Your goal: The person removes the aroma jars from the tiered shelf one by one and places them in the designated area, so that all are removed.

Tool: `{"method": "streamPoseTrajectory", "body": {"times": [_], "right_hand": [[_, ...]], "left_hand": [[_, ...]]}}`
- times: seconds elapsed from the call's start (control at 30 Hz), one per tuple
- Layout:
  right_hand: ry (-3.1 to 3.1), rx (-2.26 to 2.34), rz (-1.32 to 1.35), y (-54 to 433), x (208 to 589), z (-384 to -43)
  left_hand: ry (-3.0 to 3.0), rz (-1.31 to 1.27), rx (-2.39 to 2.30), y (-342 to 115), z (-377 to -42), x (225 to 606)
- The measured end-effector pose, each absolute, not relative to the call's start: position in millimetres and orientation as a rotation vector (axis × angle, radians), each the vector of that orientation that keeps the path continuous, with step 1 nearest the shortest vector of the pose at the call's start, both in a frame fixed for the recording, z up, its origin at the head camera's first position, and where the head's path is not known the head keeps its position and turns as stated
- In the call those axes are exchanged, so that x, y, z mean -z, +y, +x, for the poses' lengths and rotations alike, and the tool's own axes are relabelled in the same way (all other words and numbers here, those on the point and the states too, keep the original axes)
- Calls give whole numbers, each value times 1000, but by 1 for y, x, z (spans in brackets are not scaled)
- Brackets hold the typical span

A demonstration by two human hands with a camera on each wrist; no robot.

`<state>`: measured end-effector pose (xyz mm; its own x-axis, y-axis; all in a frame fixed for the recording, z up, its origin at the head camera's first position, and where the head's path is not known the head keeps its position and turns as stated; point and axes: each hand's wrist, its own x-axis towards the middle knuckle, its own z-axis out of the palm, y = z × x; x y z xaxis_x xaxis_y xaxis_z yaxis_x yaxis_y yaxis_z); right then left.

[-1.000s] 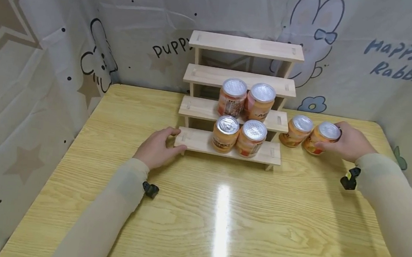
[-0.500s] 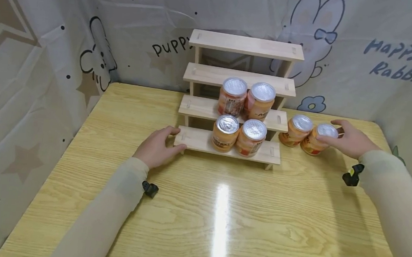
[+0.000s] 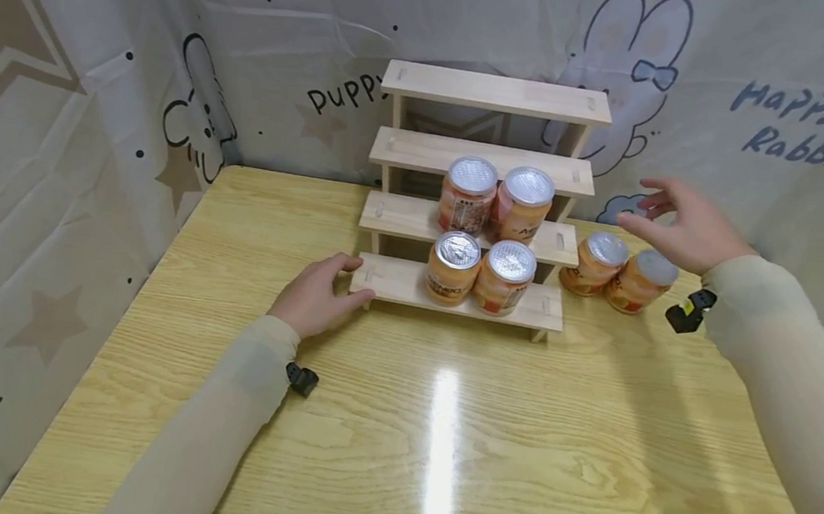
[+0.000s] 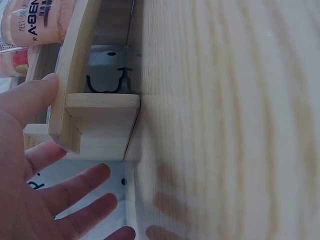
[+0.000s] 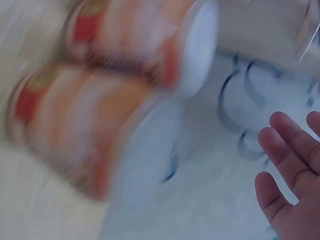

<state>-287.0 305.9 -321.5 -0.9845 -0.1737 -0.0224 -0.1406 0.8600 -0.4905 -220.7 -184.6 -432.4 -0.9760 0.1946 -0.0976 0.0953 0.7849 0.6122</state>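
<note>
At the far centre of the tabletop point(image 3: 363, 436), a 4-step wooden rack point(image 3: 497, 92) is set before the far cloth backdrop point(image 3: 292, 35). Its btm (nearest) step is occupied by 2 upright cans w/ orange labels & silvery lids, a L front can point(image 3: 450, 284) and a R front can point(image 3: 502, 295), placed side by side about mid-step, a bit to the R. On the next step up, 2 more, a L rear can point(image 3: 465, 212) and a R rear can point(image 3: 519, 220), are stood upright just beside each other. At the rack's L end, the btm board's tip is lightly pinched b/w thumb & index finger of the L hand point(image 3: 313, 293); its other fingers are seen spread in the L wrist view. R of the rack, 2 cans are stood on the tabletop itself, close together: an inner can point(image 3: 592, 266) nearer the rack and an outer can point(image 3: 633, 287) farther R. Above the outer can, apart from it, the R hand point(image 3: 690, 228) is held in the air, fingers loosely bent, nothing gripped. Both table cans are blurred in the R wrist view. Forearms are covered by pale sleeves point(image 3: 208, 437); a small black device point(image 3: 302, 379) is worn at the L wrist. On the backdrop, far R, "Happy Rabbit" lettering point(image 3: 798, 101) is shown.
</note>
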Motion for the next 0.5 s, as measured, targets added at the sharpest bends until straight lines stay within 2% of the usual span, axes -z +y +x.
{"method": "streamPoseTrajectory", "body": {"times": [0.2, 0.5], "right_hand": [[2962, 732, -449, 261, 297, -282], [2920, 674, -619, 219, 287, -279]], "left_hand": [[2824, 238, -956, -185, -220, 431], [2823, 223, -947, -184, -220, 432]]}}
